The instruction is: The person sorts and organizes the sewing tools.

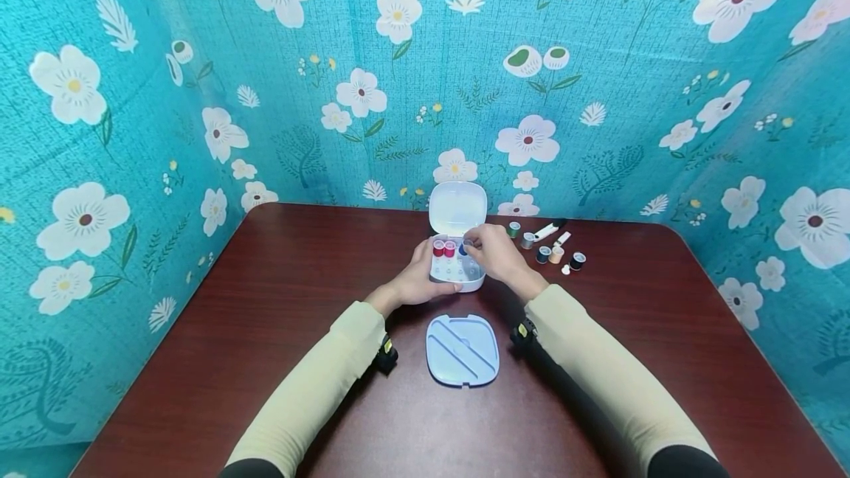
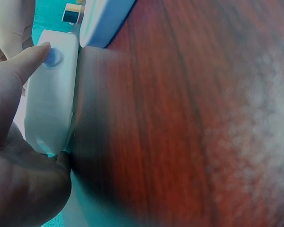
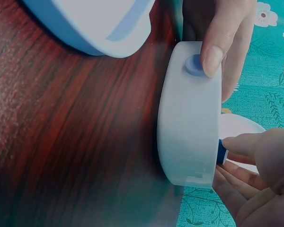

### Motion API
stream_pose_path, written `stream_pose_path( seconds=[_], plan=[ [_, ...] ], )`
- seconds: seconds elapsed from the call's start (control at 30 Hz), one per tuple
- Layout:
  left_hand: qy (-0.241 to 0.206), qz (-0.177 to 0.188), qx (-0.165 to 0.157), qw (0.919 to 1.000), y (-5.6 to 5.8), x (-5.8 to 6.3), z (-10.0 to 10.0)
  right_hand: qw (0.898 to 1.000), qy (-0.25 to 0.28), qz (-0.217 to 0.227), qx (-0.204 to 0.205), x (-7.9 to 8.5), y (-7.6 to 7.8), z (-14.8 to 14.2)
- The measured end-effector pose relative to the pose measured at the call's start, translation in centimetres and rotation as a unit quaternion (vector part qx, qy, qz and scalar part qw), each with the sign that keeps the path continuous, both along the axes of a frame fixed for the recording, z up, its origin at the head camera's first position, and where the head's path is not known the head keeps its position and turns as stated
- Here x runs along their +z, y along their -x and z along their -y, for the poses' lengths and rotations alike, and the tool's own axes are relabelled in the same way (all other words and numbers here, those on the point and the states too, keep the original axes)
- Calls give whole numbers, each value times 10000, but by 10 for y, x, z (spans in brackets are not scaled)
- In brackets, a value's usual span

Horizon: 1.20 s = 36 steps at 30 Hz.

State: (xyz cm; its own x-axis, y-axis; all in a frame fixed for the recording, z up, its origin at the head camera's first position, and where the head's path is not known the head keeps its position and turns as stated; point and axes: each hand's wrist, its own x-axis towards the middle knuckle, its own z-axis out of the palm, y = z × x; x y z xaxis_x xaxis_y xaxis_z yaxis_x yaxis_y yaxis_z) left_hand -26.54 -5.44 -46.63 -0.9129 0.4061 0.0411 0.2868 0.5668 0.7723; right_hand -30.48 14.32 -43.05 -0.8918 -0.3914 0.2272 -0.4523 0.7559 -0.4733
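Observation:
A small white sewing box (image 1: 470,285) stands on the table with its lid (image 1: 458,206) raised at the back. Two spools, one red (image 1: 438,248) and one pink (image 1: 450,248), stand in its back row. With my right hand (image 1: 494,251) I pinch a blue thread spool (image 3: 221,152) at the box's opening, right of those two; whether it touches the base is hidden. My left hand (image 1: 415,280) grips the box by its left side, the thumb (image 3: 213,60) at the front beside a round blue button (image 3: 195,65).
A light blue tray (image 1: 462,350) with diagonal bars lies in front of the box. Right of the box are loose spools in green (image 1: 514,229), grey (image 1: 527,240), dark blue (image 1: 544,254), beige (image 1: 556,254) and black (image 1: 578,261), plus small white tools (image 1: 547,232). A floral curtain (image 1: 398,94) hangs behind.

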Motion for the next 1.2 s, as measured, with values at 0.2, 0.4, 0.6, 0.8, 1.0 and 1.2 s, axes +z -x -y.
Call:
stream_pose_path(
  seconds=[0.2, 0.4, 0.6, 0.8, 1.0, 1.2],
  plan=[
    [27, 53, 30, 10000, 0, -1, 0, 10000, -62, -11, 28, 0, 3, 2],
    [9, 73, 42, 10000, 0, -1, -1, 9998, -173, 99, -47, 1, 5, 5],
    [-11, 83, 30, 10000, 0, 0, -1, 9995, -266, 93, -109, 0, 6, 6],
    [-31, 134, 64, 9999, 0, 0, -1, 9992, -371, 110, -131, 0, 6, 9],
    [11, 134, 106, 9999, 0, -2, -1, 9984, -527, 71, -200, -2, 7, 11],
    [-22, 94, 71, 9999, 1, -2, 0, 9983, -533, 30, -232, -5, 8, 12]
  ],
)
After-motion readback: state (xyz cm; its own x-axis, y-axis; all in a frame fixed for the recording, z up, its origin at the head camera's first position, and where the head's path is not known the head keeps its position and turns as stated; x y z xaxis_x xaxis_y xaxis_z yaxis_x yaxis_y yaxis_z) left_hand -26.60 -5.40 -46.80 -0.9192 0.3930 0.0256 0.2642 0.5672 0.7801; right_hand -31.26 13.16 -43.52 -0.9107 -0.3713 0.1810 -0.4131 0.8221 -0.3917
